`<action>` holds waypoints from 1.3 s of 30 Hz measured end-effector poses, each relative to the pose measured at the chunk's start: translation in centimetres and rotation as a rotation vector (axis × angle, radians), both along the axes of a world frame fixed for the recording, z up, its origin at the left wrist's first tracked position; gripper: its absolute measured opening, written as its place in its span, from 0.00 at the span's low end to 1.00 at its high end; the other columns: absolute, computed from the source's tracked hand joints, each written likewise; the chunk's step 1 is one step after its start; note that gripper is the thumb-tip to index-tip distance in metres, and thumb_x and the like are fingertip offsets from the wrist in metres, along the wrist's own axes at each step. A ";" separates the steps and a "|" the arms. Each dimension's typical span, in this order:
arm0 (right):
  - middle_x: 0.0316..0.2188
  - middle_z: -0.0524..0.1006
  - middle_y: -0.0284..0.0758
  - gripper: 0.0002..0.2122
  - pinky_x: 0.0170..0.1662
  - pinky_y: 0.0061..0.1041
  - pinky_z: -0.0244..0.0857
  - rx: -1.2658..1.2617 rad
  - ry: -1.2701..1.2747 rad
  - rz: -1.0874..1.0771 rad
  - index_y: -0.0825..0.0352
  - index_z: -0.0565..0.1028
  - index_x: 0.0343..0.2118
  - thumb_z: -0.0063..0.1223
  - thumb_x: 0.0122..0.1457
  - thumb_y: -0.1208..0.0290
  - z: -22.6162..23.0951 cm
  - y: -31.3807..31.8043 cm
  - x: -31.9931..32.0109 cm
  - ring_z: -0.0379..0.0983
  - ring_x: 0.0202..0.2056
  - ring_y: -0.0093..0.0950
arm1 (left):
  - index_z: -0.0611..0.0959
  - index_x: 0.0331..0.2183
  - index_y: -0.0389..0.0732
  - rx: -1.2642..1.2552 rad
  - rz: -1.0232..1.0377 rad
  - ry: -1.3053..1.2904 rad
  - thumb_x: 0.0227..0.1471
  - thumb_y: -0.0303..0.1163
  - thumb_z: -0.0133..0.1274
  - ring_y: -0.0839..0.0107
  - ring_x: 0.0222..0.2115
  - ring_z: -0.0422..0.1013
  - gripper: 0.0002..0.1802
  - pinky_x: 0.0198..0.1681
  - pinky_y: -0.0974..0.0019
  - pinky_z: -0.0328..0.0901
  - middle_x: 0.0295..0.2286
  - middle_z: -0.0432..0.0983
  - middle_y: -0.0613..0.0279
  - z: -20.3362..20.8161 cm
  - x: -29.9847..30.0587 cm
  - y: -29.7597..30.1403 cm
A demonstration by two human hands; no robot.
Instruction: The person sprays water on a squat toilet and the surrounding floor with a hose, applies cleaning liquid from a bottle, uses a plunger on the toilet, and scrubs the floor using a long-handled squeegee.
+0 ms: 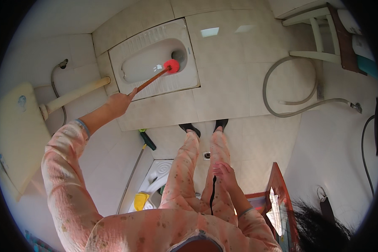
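Note:
My left hand point(121, 103) is closed around the brown handle of a toilet brush point(153, 78). The brush's round red head is over the white squat toilet point(189, 77), just beside its dark drain hole point(178, 55). My right hand point(225, 173) lies on my right thigh, its fingers stretched out and partly overlapping one another. A narrow black strip point(213, 189) runs down the trouser leg from under that hand; whether the hand touches it is unclear.
A cistern point(19, 138) with a pipe point(76, 97) stands at left. A grey hose point(266, 94) curls on the right floor near a stool point(317, 35). A step edge runs before my feet. Behind are a green broom point(148, 140), yellow cloth point(141, 200) and floor drain point(206, 156).

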State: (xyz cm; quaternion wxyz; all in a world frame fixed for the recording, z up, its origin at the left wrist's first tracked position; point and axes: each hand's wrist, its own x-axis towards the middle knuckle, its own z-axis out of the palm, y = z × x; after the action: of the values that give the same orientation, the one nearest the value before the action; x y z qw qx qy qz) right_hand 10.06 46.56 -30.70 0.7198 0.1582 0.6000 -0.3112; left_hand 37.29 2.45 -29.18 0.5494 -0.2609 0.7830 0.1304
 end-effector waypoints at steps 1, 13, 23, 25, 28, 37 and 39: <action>0.37 0.75 0.36 0.12 0.40 0.23 0.67 0.000 0.002 -0.001 0.68 0.70 0.43 0.40 0.62 0.67 -0.5 0.5 0.0 0.72 0.36 0.24 | 0.47 0.59 0.38 0.000 -0.070 -0.017 0.41 0.22 0.48 0.60 0.21 0.72 0.44 0.21 0.61 0.66 0.23 0.74 0.51 1.0 0.2 -0.2; 0.40 0.74 0.38 0.16 0.40 0.24 0.65 -0.085 0.045 0.135 0.68 0.69 0.46 0.38 0.62 0.62 -0.8 -3.0 0.7 0.73 0.38 0.28 | 0.59 0.54 0.30 -0.170 -0.134 0.038 0.44 0.26 0.51 0.68 0.27 0.74 0.35 0.26 0.69 0.68 0.29 0.77 0.62 -5.2 -5.5 5.3; 0.44 0.71 0.37 0.24 0.44 0.27 0.64 -0.135 -0.046 0.358 0.67 0.60 0.54 0.34 0.62 0.54 -2.8 -25.1 8.8 0.69 0.44 0.27 | 0.54 0.56 0.28 -0.375 0.660 0.466 0.41 0.27 0.51 0.63 0.25 0.73 0.41 0.23 0.65 0.68 0.25 0.72 0.55 -2.9 -9.6 15.2; 0.41 0.72 0.37 0.22 0.41 0.27 0.65 -0.172 0.060 0.465 0.67 0.61 0.53 0.36 0.61 0.57 -5.3 -26.0 8.4 0.70 0.41 0.27 | 0.51 0.56 0.26 -0.289 1.081 0.574 0.41 0.27 0.52 0.57 0.25 0.72 0.43 0.25 0.62 0.68 0.34 0.70 0.46 -1.3 -10.1 17.1; 0.36 0.73 0.38 0.20 0.35 0.26 0.67 -0.163 0.196 0.678 0.68 0.62 0.52 0.39 0.60 0.61 -7.5 -26.5 6.8 0.71 0.36 0.27 | 0.52 0.56 0.29 -0.198 1.213 0.848 0.42 0.26 0.50 0.51 0.28 0.71 0.40 0.29 0.59 0.67 0.43 0.66 0.44 -0.1 -10.0 22.5; 0.29 0.74 0.47 0.29 0.31 0.38 0.68 -0.600 1.144 2.403 0.57 0.45 0.61 0.38 0.57 0.71 -0.5 -34.3 -3.9 0.74 0.29 0.43 | 0.63 0.51 0.37 -0.026 1.444 0.808 0.47 0.28 0.47 0.53 0.42 0.67 0.27 0.40 0.56 0.65 0.47 0.63 0.48 2.2 1.1 35.3; 0.28 0.74 0.47 0.28 0.30 0.37 0.68 -0.559 1.167 2.406 0.57 0.45 0.61 0.37 0.57 0.72 1.7 -34.2 -4.7 0.74 0.28 0.43 | 0.63 0.50 0.37 -0.012 1.394 0.711 0.48 0.33 0.48 0.51 0.43 0.66 0.27 0.40 0.54 0.65 0.45 0.64 0.48 2.4 4.6 38.6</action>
State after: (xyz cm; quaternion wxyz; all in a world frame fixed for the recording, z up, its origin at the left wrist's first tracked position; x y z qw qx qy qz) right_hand 5.41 12.40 -28.96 0.1955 -0.7596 0.4971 0.3711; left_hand 41.86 41.02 -26.76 0.0553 -0.6380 0.5680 0.5169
